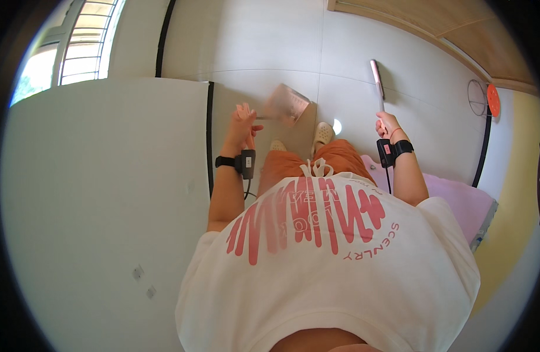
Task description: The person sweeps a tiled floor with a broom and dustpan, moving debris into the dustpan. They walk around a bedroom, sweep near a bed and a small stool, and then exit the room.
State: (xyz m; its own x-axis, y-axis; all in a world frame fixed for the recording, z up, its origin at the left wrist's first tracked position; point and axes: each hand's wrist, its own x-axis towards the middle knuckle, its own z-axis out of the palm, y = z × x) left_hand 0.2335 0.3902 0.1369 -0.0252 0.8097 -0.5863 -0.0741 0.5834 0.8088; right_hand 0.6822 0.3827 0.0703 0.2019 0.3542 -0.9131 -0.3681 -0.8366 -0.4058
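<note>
My left hand (241, 122) is closed around the handle of a pinkish dustpan (290, 104), with some fingertips pointing up. The pan hangs in front of my left foot, partly smeared by motion. In my right hand (388, 125) is the handle of a broom (376, 79), fingers wrapped round it. Its long narrow pink head points away from me, with a dark edge along its right side. Broom and dustpan are well apart. Each wrist wears a black strap with a small box, and a cable runs from it.
Pale floor tiles (264, 41) lie ahead. A large white surface (105, 193) with a black edge strip stands close on my left, a barred window (88, 41) beyond it. Wooden furniture (452, 29) is at the far right, near an orange disc (493, 100). A pink sheet (449, 196) lies by my right arm.
</note>
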